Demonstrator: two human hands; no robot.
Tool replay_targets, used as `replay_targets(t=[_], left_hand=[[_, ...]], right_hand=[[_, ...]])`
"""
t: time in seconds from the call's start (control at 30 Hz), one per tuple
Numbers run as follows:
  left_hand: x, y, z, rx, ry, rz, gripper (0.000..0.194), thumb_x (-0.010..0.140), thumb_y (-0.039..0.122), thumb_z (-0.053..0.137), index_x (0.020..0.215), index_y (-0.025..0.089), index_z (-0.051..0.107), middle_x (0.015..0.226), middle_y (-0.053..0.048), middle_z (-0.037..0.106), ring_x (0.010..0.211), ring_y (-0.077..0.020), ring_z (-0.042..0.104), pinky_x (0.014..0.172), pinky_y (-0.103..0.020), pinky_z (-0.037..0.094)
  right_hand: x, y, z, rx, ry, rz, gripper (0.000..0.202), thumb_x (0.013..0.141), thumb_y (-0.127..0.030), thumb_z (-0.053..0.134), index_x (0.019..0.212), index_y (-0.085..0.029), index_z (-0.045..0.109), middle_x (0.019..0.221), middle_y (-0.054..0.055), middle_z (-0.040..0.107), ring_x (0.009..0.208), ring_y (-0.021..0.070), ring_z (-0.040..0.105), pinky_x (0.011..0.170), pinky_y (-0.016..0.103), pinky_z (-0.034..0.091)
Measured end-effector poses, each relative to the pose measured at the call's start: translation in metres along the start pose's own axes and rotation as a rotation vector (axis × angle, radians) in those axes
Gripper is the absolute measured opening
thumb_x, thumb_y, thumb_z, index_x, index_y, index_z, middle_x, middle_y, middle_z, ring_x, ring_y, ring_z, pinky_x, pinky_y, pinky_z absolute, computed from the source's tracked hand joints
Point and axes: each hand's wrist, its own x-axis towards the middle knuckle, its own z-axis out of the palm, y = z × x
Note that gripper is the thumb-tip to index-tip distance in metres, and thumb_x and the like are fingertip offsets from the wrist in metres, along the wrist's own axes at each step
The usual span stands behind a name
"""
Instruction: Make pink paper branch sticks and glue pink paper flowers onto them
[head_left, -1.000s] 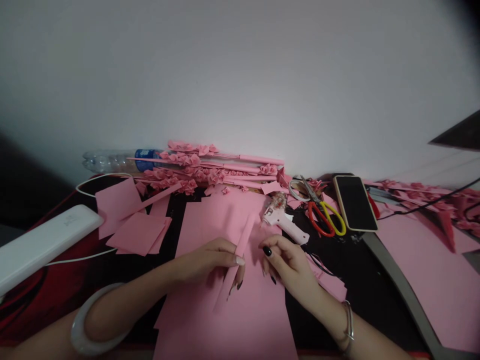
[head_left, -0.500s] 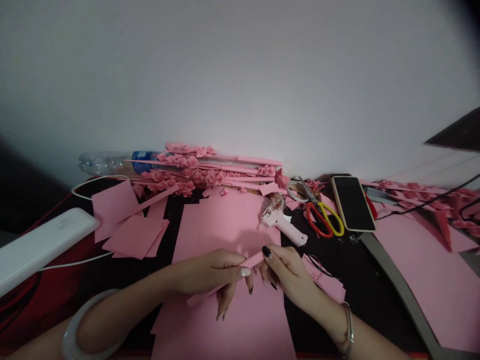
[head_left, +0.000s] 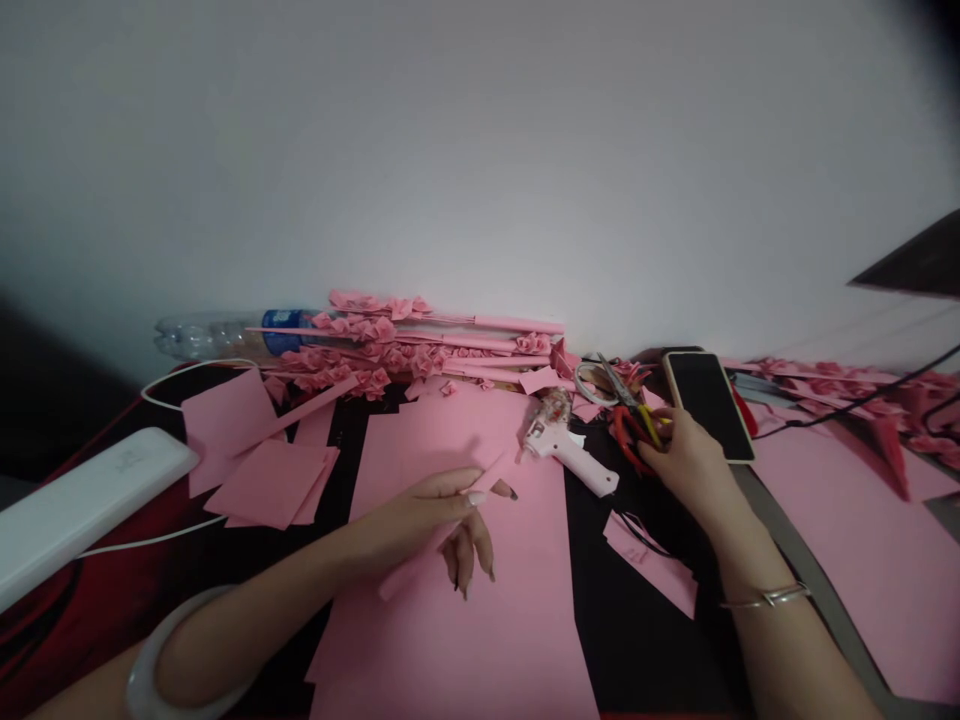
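Note:
My left hand (head_left: 442,510) pinches a thin rolled pink paper tube (head_left: 401,578) between thumb and fingers, above a stack of pink paper sheets (head_left: 450,670). The tube slants up to the right. On the right, my right hand (head_left: 690,460) has its fingers on the handles of the red-and-yellow scissors (head_left: 626,425), which still lie on the table with blades pointing to the back left. Between the two hands a pale pink glue gun (head_left: 574,460) rests on its side at the edge of the sheets.
Pink paper flower stems (head_left: 420,350) lie along the wall beside a plastic bottle (head_left: 217,335). Square papers (head_left: 270,480) and a white power bank-like bar (head_left: 97,500) are at left. A phone (head_left: 709,405) and a larger pink sheet (head_left: 855,540) are at right.
My right hand has let go of the paper tube and moved right, onto the scissors' handles. The left hand keeps the tube, now tilted more steeply.

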Motion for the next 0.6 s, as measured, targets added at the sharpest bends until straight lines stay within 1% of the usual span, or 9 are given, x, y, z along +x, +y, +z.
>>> replay_targets(t=[0.07, 0.1, 0.17, 0.23, 0.3, 0.37, 0.43, 0.5, 0.6], left_hand=[[0.0, 0.0, 0.0, -0.002, 0.026, 0.025, 0.027, 0.091, 0.036, 0.049, 0.109, 0.016, 0.054, 0.08, -0.006, 0.067, 0.049, -0.0127, 0.061, 0.044, -0.023, 0.046], [0.0, 0.0, 0.0, 0.0, 0.053, 0.035, 0.024, 0.09, 0.034, 0.051, 0.104, 0.016, 0.056, 0.083, -0.006, 0.065, 0.048, -0.0102, 0.058, 0.042, -0.021, 0.043], [-0.001, 0.002, -0.001, -0.005, 0.099, 0.05, 0.02, 0.087, 0.03, 0.053, 0.099, 0.015, 0.058, 0.085, -0.003, 0.06, 0.043, -0.004, 0.046, 0.038, -0.017, 0.032], [-0.003, 0.004, -0.002, -0.03, 0.114, 0.035, 0.019, 0.086, 0.027, 0.054, 0.1, 0.015, 0.058, 0.081, -0.001, 0.056, 0.041, -0.0009, 0.032, 0.037, -0.016, 0.021], [-0.004, 0.007, -0.003, -0.064, 0.116, -0.008, 0.021, 0.086, 0.026, 0.054, 0.104, 0.016, 0.058, 0.076, 0.002, 0.051, 0.043, -0.0013, 0.023, 0.039, -0.016, 0.015], [-0.006, 0.01, -0.004, -0.083, 0.127, -0.047, 0.021, 0.087, 0.028, 0.054, 0.106, 0.019, 0.056, 0.069, 0.005, 0.046, 0.044, -0.003, 0.019, 0.039, -0.016, 0.012], [-0.008, 0.014, -0.005, -0.094, 0.14, -0.036, 0.021, 0.091, 0.034, 0.051, 0.106, 0.02, 0.054, 0.062, 0.006, 0.041, 0.045, -0.0048, 0.015, 0.04, -0.017, 0.01], [-0.009, 0.017, -0.007, -0.124, 0.147, -0.013, 0.023, 0.094, 0.04, 0.046, 0.104, 0.021, 0.053, 0.057, 0.007, 0.036, 0.046, -0.006, 0.013, 0.04, -0.017, 0.008], [-0.009, 0.018, -0.011, -0.165, 0.163, 0.004, 0.024, 0.095, 0.042, 0.045, 0.096, 0.019, 0.054, 0.056, 0.008, 0.03, 0.046, -0.0058, 0.011, 0.04, -0.017, 0.007]], right_hand=[[0.001, 0.002, 0.002, -0.008, -0.052, 0.041, 0.043, 0.069, -0.025, 0.064, 0.11, -0.011, 0.058, 0.095, 0.015, 0.07, 0.085, 0.0284, 0.067, 0.073, 0.036, 0.051], [0.001, 0.001, 0.001, -0.009, -0.07, 0.069, 0.043, 0.069, -0.026, 0.065, 0.109, -0.011, 0.058, 0.093, 0.014, 0.07, 0.082, 0.0279, 0.068, 0.071, 0.035, 0.051], [0.001, -0.003, -0.003, -0.013, -0.103, 0.12, 0.041, 0.069, -0.028, 0.065, 0.106, -0.011, 0.061, 0.087, 0.012, 0.071, 0.077, 0.0272, 0.069, 0.067, 0.034, 0.051], [0.001, -0.007, -0.009, -0.021, -0.118, 0.157, 0.038, 0.069, -0.03, 0.065, 0.102, -0.011, 0.063, 0.083, 0.012, 0.072, 0.076, 0.0277, 0.069, 0.066, 0.034, 0.05], [0.0, -0.009, -0.015, -0.032, -0.109, 0.177, 0.038, 0.068, -0.031, 0.065, 0.1, -0.011, 0.065, 0.083, 0.013, 0.072, 0.079, 0.0293, 0.069, 0.068, 0.035, 0.05], [-0.001, -0.01, -0.02, -0.018, -0.091, 0.201, 0.039, 0.066, -0.032, 0.067, 0.099, -0.012, 0.066, 0.084, 0.013, 0.073, 0.081, 0.0303, 0.069, 0.068, 0.036, 0.051], [-0.002, -0.01, -0.023, 0.03, -0.078, 0.225, 0.04, 0.064, -0.032, 0.067, 0.099, -0.013, 0.067, 0.081, 0.011, 0.073, 0.078, 0.0298, 0.069, 0.068, 0.036, 0.052], [-0.003, -0.01, -0.024, 0.135, -0.071, 0.246, 0.039, 0.064, -0.031, 0.067, 0.099, -0.014, 0.067, 0.078, 0.01, 0.073, 0.075, 0.0281, 0.069, 0.069, 0.037, 0.052], [-0.007, -0.014, -0.024, 0.501, -0.056, 0.252, 0.045, 0.064, -0.029, 0.068, 0.106, -0.015, 0.064, 0.087, 0.009, 0.073, 0.078, 0.0252, 0.069, 0.071, 0.036, 0.054]])
